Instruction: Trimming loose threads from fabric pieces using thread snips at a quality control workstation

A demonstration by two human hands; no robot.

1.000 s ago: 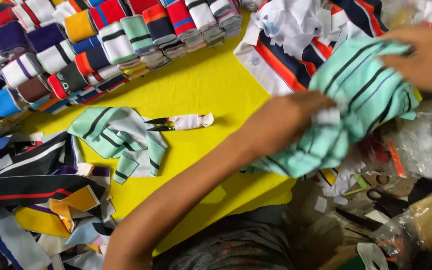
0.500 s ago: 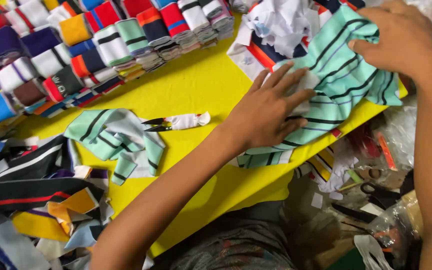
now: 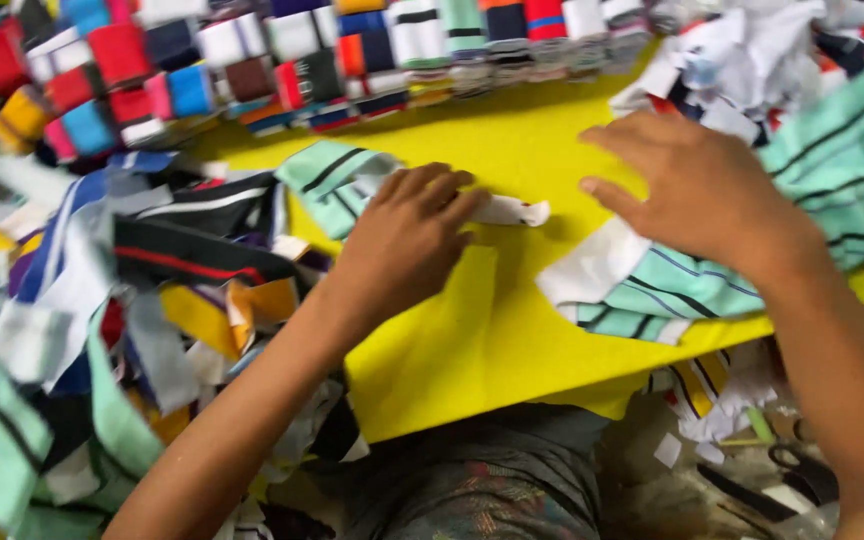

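My left hand (image 3: 407, 235) lies knuckles up on the yellow table (image 3: 482, 330), fingers curled down over a pair of scissors. Only the scissors' white-wrapped end (image 3: 514, 211) sticks out past my fingertips, so the grip is hidden. A small mint-green striped fabric piece (image 3: 330, 178) lies just left of that hand. My right hand (image 3: 697, 190) rests flat with fingers spread on a folded stack of mint-green striped fabric (image 3: 652, 290) at the table's right front edge.
Rows of folded coloured collar pieces (image 3: 292, 60) line the back of the table. A loose heap of striped fabric strips (image 3: 122, 290) fills the left side. White and striped scraps (image 3: 742, 60) pile up at the back right. A second pair of scissors (image 3: 802, 470) lies on the floor.
My left hand left the mint striped stack and moved left onto the scissors. My right hand came down flat on the stack. The view shifted right and closer.
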